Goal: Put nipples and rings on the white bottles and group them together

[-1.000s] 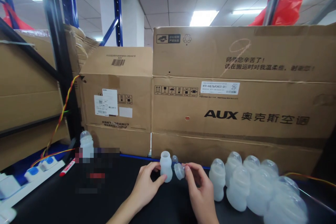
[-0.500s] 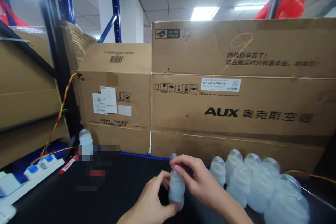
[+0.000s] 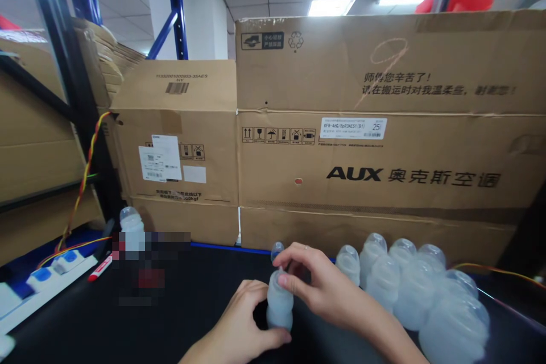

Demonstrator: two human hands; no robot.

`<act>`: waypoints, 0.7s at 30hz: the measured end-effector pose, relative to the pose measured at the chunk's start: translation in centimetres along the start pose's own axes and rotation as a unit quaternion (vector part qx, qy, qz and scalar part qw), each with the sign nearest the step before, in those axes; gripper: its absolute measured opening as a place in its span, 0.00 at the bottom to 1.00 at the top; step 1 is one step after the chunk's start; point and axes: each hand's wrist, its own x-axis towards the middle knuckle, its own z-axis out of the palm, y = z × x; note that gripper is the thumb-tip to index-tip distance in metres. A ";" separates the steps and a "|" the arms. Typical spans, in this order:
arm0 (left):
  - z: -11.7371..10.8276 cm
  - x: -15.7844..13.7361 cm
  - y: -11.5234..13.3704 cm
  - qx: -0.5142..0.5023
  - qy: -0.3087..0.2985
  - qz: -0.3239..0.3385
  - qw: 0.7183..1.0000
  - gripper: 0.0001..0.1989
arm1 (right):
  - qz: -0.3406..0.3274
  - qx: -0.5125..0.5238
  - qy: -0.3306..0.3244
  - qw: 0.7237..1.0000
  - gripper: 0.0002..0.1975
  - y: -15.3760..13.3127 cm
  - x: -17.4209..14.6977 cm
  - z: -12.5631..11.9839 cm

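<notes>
A small translucent baby bottle stands upright on the black tabletop, low in the middle of the head view. My left hand is wrapped round its lower body, thumb at the near side near the base. My right hand has its thumb and fingertips closed at the bottle's top; what exactly they pinch is partly hidden by the fingers. Just behind the right fingertips is a clear dome cap, apart from the bottle.
Several capped bottles crowd the right side beside my right forearm. Another bottle stands far left, near a red-and-white marker and a white power strip. Cardboard panels wall the back. A blurred patch covers part of the left tabletop.
My view has shifted slightly, so everything sits a little further left and higher. Both hands stay at the bottle; the right thumb sits slightly lower against its top.
</notes>
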 end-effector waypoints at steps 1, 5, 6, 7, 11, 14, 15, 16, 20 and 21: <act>0.0 0.1 0.0 0.001 0.004 0.000 1.000 0.26 | -0.003 -0.007 -0.002 1.000 0.10 0.0 -0.1 -0.2; 0.2 0.0 0.0 -0.002 0.015 -0.002 1.000 0.26 | -0.016 0.053 -0.032 0.998 0.26 0.1 -0.6 -0.5; 0.2 0.0 0.0 -0.004 0.013 -0.003 1.000 0.26 | -0.011 0.067 -0.035 0.997 0.28 0.2 -0.6 -0.5; 0.2 -0.1 0.0 -0.005 0.012 -0.004 1.000 0.27 | -0.003 0.067 -0.031 0.997 0.29 0.3 -0.6 -0.4; 0.1 -0.3 -0.2 0.006 0.001 0.002 1.000 0.26 | 0.006 0.025 0.015 1.000 0.32 0.5 -0.4 -0.1; 0.2 -0.3 -0.2 0.010 -0.004 -0.002 1.000 0.27 | 0.005 0.051 -0.020 0.998 0.38 0.5 -0.3 -0.2; 0.2 -0.2 -0.2 0.008 -0.003 -0.006 1.000 0.28 | 0.011 0.056 -0.035 0.998 0.38 0.5 -0.3 -0.2; 0.2 -0.2 -0.2 0.009 -0.003 -0.006 1.000 0.29 | 0.018 0.048 -0.038 0.998 0.37 0.5 -0.2 -0.2; 0.1 -0.1 -0.2 0.018 -0.003 0.005 1.000 0.28 | 0.007 0.005 -0.002 1.000 0.35 0.4 -0.4 -0.2; 0.1 0.0 -0.1 0.020 -0.004 0.008 1.000 0.28 | 0.003 0.020 -0.010 1.000 0.38 0.3 -0.5 -0.2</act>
